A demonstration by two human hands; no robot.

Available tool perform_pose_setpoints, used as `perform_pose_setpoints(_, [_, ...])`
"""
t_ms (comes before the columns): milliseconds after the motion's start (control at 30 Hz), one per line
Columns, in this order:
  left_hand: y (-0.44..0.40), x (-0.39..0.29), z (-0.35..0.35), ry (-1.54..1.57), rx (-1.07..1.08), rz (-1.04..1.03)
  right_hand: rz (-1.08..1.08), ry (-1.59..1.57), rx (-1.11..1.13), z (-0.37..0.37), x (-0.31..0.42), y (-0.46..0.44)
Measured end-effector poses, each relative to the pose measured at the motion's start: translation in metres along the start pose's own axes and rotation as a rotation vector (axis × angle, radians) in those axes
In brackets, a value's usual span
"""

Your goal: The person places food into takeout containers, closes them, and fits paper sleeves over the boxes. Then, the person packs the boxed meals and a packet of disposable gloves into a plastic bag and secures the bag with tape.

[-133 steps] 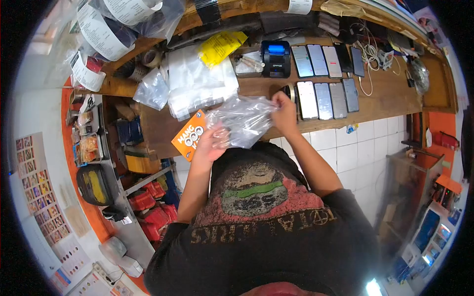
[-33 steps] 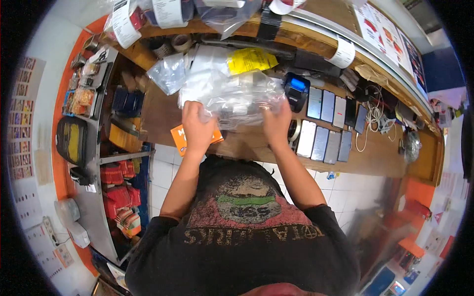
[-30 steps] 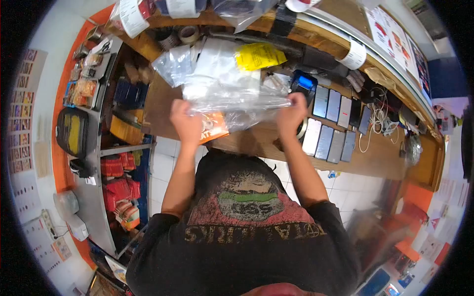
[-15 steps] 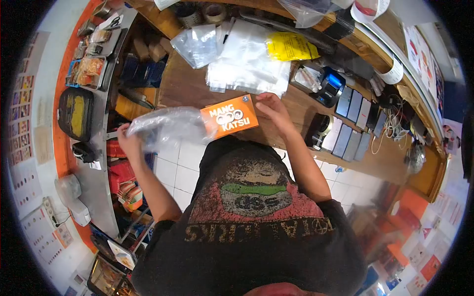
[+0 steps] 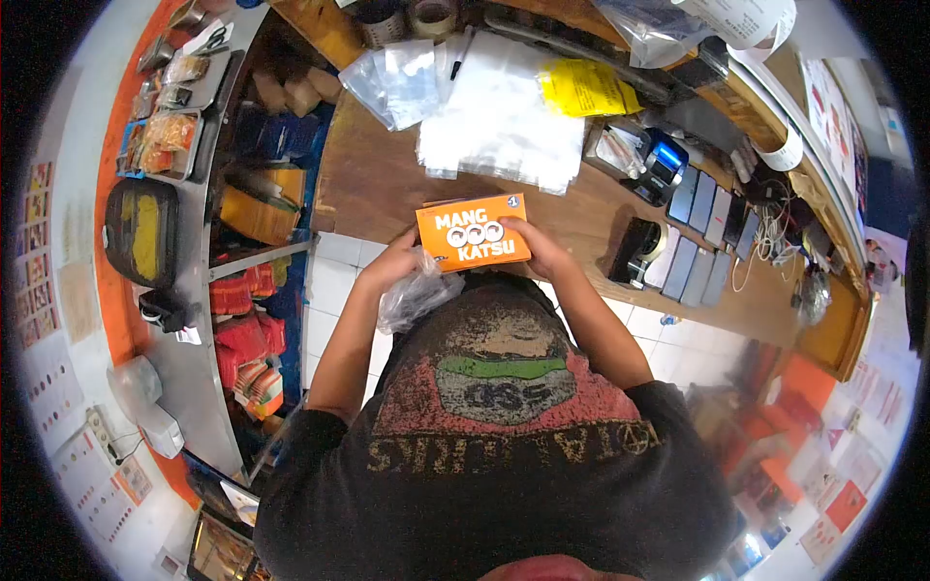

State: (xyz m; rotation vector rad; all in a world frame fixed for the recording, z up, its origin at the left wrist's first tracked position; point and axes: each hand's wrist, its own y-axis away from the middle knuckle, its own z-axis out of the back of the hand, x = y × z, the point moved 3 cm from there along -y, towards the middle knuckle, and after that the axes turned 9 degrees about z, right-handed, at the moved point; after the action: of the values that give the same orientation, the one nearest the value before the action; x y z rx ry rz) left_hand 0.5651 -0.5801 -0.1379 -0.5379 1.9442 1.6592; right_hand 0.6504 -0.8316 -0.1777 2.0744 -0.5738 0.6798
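An orange box (image 5: 473, 232) with white lettering is held between my two hands at the table's front edge. My left hand (image 5: 395, 263) is closed at the box's left end, and a crumpled clear plastic bag (image 5: 418, 298) hangs from it. My right hand (image 5: 535, 248) grips the right end of the box, its thumb on the top face. Behind the box, a stack of clear plastic bags (image 5: 499, 121) lies on the wooden table (image 5: 368, 179), with a yellow packet (image 5: 589, 89) at its right.
A black printer (image 5: 661, 167), a tape dispenser (image 5: 639, 252) and several phones (image 5: 693, 276) stand on the right. White cables (image 5: 772, 228) lie beyond them. At the left are a metal shelf (image 5: 194, 373) and red packets (image 5: 247, 339). Rolls of labels (image 5: 775, 145) hang overhead.
Earlier both hands spread the clear bag over the table. My left hand then swung it left and has come back to the box with it, bunched up. My right hand has closed on the box.
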Motion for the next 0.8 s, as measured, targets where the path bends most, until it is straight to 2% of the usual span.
perform_pose_setpoints(67, [0.012, -0.024, 0.0, -0.048, -0.002, -0.048, -0.023, -0.13, -0.002, -0.008, 0.005, 0.015])
perform_pose_setpoints(167, [0.025, -0.07, -0.008, -0.018, 0.049, 0.026, -0.015, -0.275, -0.015, 0.017, 0.011, 0.041])
perform_pose_setpoints(233, [0.029, -0.101, -0.014, -0.267, 0.019, -0.407, 0.112, -0.282, -0.136, 0.037, 0.019, 0.066])
perform_pose_setpoints(267, [0.021, -0.101, -0.008, -0.066, 0.073, -0.406, 0.268, -0.402, -0.12, 0.05, 0.016, 0.073])
perform_pose_setpoints(300, [0.031, -0.125, 0.0, -0.159, -0.012, -0.678, 0.335, -0.446, -0.172, 0.049, 0.029, 0.088])
perform_pose_setpoints(333, [0.037, -0.133, 0.013, 0.038, -0.134, -0.528, 0.436, -0.47, -0.157, 0.06, 0.034, 0.093])
perform_pose_setpoints(400, [0.025, -0.119, 0.04, 0.233, -0.254, -0.372, 0.578, -0.459, -0.218, 0.086, 0.041, 0.109])
perform_pose_setpoints(467, [-0.03, -0.057, 0.087, 0.033, -0.752, -0.465, 0.634, -0.424, -0.26, 0.094, 0.058, 0.124])
perform_pose_setpoints(500, [-0.045, -0.03, 0.097, -0.158, -0.923, -0.445, 0.658, -0.389, -0.288, 0.099, 0.063, 0.129])
perform_pose_setpoints(567, [-0.071, 0.022, 0.107, -0.11, -0.934, -0.371, 0.638, -0.368, -0.278, 0.094, 0.072, 0.132])
perform_pose_setpoints(700, [-0.061, 0.033, 0.077, 0.116, -0.872, -0.323, 0.545, -0.249, -0.212, 0.055, 0.079, 0.118])
perform_pose_setpoints(733, [-0.056, 0.027, 0.068, 0.216, -0.862, -0.297, 0.447, -0.276, -0.243, 0.047, 0.073, 0.105])
perform_pose_setpoints(767, [-0.052, 0.022, 0.064, 0.315, -0.852, -0.272, 0.501, -0.31, -0.093, 0.028, 0.064, 0.085])
perform_pose_setpoints(800, [-0.062, 0.033, 0.066, 0.293, -0.796, -0.324, 0.417, -0.332, -0.022, -0.017, 0.075, 0.079])
